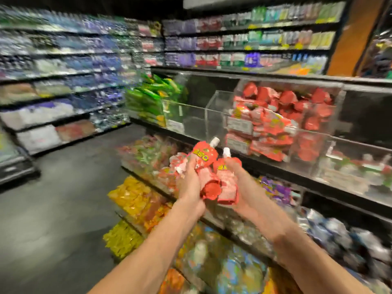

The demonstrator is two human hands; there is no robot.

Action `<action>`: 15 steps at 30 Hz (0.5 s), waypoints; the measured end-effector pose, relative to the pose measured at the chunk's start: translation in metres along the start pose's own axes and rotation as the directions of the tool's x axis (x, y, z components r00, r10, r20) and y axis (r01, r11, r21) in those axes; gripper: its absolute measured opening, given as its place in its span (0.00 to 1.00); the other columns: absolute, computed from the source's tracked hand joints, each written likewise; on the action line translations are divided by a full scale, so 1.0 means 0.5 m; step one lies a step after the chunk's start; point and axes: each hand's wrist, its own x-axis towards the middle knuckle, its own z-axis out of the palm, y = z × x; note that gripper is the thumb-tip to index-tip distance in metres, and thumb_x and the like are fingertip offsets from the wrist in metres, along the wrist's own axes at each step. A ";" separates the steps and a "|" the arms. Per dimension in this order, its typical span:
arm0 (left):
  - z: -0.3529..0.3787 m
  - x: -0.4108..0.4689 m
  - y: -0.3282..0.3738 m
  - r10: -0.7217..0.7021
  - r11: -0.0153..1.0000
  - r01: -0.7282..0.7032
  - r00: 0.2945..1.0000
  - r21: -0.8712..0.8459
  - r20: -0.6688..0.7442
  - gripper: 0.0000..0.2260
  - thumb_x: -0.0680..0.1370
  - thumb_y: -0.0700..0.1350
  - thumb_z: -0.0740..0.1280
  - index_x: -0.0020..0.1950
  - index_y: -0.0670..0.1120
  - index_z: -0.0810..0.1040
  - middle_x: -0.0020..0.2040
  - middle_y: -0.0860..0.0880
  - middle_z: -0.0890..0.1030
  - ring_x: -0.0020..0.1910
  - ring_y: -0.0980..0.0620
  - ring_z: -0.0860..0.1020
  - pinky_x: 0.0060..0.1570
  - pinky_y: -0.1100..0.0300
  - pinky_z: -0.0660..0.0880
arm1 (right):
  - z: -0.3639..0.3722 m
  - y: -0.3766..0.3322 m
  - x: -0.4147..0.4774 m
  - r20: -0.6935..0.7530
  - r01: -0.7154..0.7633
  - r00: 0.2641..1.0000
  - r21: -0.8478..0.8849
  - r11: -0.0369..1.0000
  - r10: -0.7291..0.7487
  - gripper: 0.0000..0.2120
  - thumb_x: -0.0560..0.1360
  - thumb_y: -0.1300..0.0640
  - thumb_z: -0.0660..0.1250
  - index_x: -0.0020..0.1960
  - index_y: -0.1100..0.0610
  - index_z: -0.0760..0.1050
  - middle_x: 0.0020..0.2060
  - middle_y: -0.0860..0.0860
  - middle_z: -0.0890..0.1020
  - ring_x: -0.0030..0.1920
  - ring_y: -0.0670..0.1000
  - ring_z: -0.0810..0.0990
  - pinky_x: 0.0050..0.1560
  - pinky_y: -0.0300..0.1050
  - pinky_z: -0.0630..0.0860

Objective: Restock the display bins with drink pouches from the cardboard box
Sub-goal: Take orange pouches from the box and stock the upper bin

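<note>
Shop aisle, dark floor (pixel 63 187), shelving down both sides, and the whole shot is pretty motion-blurred, so take the fine detail with a grain of salt. Clear display bins run along the right. One up top, the red bin (pixel 339 87), is already piled high with red pouches, a stack of green pouches (pixel 148 96) sits further left, and the clear bin (pixel 214 107) between them looks like it has nothing in it.

What I'd worry about is the load itself. The left hand (pixel 191 183) grips a bunch of red drink pouches (pixel 204 158), and they're slick and squishy, so one could squirt out of the bundle on the way up and drop into the mixed bins below. The red bin is also heaped near its front edge, so shoving more in carelessly could push the existing pile over the lip. And with an open slot right beside it, it'd be easy to drop them in the wrong compartment.

As for pose, both forearms come up from the bottom of frame and meet in the middle, below and just left of the red bin. The left hand has its fingers wrapped round its bunch, white caps pointing up. The right hand (pixel 239 187) clasps a single pouch (pixel 226 179) pressed against the left's bundle. The cardboard box isn't in view.
</note>
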 end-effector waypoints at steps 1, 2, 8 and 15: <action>-0.010 0.009 0.026 0.063 0.998 -0.062 0.997 0.003 -0.048 0.21 0.75 0.59 0.70 0.58 0.45 0.81 0.53 0.43 0.85 0.48 0.45 0.85 0.51 0.45 0.82 | 0.032 -0.007 0.012 0.029 0.005 1.000 -0.031 0.999 -0.004 0.23 0.64 0.39 0.75 0.49 0.56 0.83 0.47 0.53 0.86 0.44 0.53 0.85 0.49 0.48 0.79; -0.016 0.011 0.053 0.110 0.994 -0.109 0.990 0.017 -0.082 0.23 0.74 0.61 0.71 0.58 0.45 0.81 0.52 0.43 0.85 0.49 0.44 0.85 0.52 0.43 0.81 | 0.058 -0.011 0.022 0.048 -0.003 0.999 -0.058 0.998 0.006 0.27 0.59 0.39 0.79 0.51 0.56 0.84 0.50 0.55 0.86 0.47 0.54 0.85 0.50 0.49 0.80; -0.072 0.122 0.162 0.176 0.980 -0.179 0.983 0.081 0.045 0.39 0.63 0.75 0.62 0.59 0.47 0.82 0.53 0.44 0.84 0.51 0.43 0.84 0.56 0.43 0.79 | 0.180 -0.009 0.108 0.033 0.098 0.995 -0.186 0.978 -0.094 0.10 0.69 0.66 0.74 0.50 0.60 0.82 0.45 0.59 0.86 0.38 0.54 0.85 0.39 0.47 0.82; -0.110 0.379 0.301 0.171 0.966 -0.218 0.942 0.140 0.288 0.35 0.62 0.77 0.63 0.58 0.55 0.81 0.61 0.46 0.82 0.59 0.43 0.80 0.63 0.40 0.74 | 0.347 -0.040 0.313 -0.207 0.207 0.939 -0.301 0.931 -0.276 0.07 0.68 0.71 0.70 0.41 0.62 0.83 0.38 0.59 0.85 0.33 0.54 0.83 0.36 0.45 0.80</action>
